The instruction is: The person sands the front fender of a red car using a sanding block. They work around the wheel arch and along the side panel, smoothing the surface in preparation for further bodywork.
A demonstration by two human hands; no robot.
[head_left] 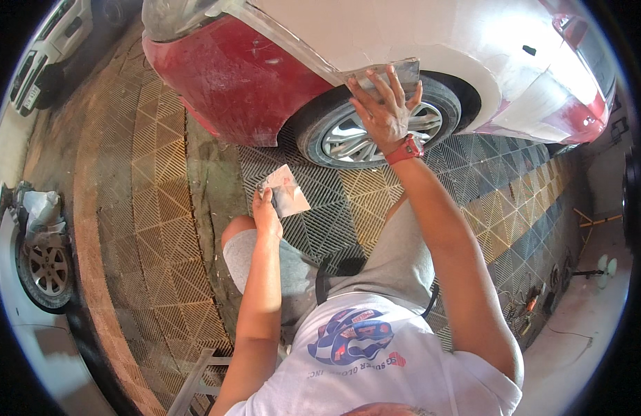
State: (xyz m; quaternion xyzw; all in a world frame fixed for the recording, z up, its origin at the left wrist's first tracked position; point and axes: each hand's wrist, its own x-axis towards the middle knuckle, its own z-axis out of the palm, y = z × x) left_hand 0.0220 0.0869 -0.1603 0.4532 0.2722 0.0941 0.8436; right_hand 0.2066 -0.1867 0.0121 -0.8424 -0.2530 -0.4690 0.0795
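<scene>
My right hand (386, 114), with a red watch on its wrist, reaches up to the car's pale fender just above the rear wheel arch. Its fingers are spread flat over a thin grey rectangular sheet (405, 69) that lies against the panel. Lower down, my left hand (267, 216) pinches the edge of a square, pale card-like sheet (297, 202) with a grey patch on it. That sheet hangs over the floor mat, apart from the car. What material either sheet is made of, I cannot tell.
The car's red bumper (230, 83) and silver-spoked wheel (348, 139) are close in front. Ribbed floor tiles (154, 229) surround me. At far left another car's wheel (46, 267) shows. Cords and small items (532, 305) lie at right, near a fan (601, 270).
</scene>
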